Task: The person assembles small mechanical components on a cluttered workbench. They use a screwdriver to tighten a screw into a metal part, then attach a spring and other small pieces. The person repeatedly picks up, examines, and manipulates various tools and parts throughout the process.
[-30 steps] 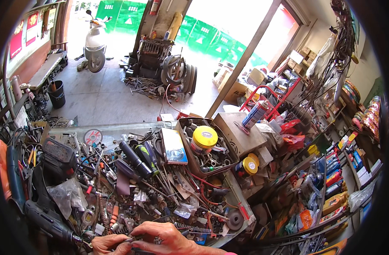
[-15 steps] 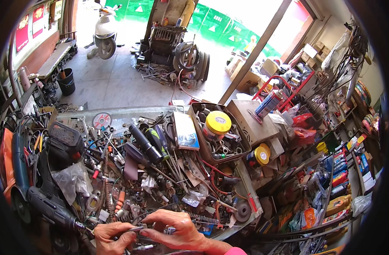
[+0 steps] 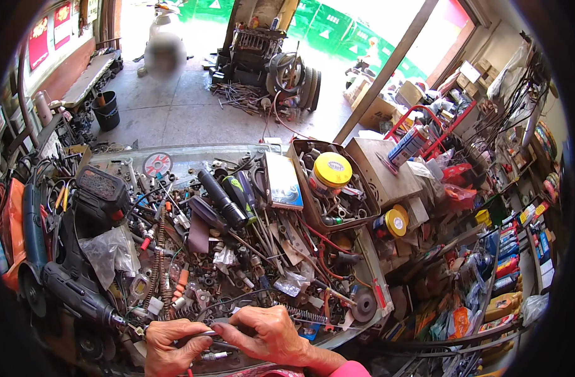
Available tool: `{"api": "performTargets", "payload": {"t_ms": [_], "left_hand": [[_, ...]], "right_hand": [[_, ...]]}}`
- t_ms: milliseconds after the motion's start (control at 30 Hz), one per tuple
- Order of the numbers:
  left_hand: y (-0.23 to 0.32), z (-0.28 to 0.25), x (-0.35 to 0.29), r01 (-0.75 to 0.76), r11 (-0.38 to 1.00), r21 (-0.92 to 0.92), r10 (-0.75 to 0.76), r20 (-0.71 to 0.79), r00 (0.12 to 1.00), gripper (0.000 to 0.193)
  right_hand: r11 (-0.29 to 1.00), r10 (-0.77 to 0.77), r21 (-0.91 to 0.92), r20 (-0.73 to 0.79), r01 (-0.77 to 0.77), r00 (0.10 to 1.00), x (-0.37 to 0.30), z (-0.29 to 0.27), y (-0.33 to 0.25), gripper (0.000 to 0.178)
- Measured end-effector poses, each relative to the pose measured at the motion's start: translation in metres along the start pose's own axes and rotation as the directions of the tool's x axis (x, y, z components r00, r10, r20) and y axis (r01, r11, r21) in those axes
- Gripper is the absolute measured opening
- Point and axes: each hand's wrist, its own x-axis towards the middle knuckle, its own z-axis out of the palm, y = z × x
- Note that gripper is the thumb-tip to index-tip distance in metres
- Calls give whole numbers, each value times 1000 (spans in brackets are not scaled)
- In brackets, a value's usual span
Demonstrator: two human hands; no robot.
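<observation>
At the bench's near edge, my left hand (image 3: pixel 171 347) pinches a small thin metal piece (image 3: pixel 203 333) between thumb and fingers; its exact kind cannot be made out. My right hand (image 3: pixel 270 338) comes in from the right with curled fingers, its thumb and fingertips closed at the other end of that piece. Just beyond the hands lies a cluttered heap of metal parts, with a coil spring (image 3: pixel 300 313) near my right hand. A spark plug (image 3: pixel 214 355) lies below and between the hands. Left of my left hand rests a dark power drill (image 3: pixel 80 292).
Around the heap are an angle grinder (image 3: pixel 31 220), a black flashlight (image 3: pixel 222 200), a small box (image 3: pixel 282 181) and a metal bin (image 3: pixel 356 220) of parts holding a yellow-lidded tub (image 3: pixel 330 173). A spray can (image 3: pixel 407 146) stands on a metal box. Packed shelves line the right side.
My right hand's fingers have curled in and lowered closer to the piece, where they were more spread before. My left hand keeps its pinch. The whole view has shifted slightly.
</observation>
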Motion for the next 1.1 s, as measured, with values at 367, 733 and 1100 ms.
{"api": "performTargets", "payload": {"t_ms": [367,733,1100], "left_hand": [[-3,0,1,32,999,-26,-33,-49,998,14],[2,-2,3,22,1000,-5,-23,-12,1000,12],[2,-4,1,112,989,-97,-119,-61,991,16]], "right_hand": [[967,-143,231,130,110,981,11,-7,-2,32],[994,-8,109,126,-6,992,12,-2,6,16],[938,184,284,76,-199,980,18,-11,-8,15]]}}
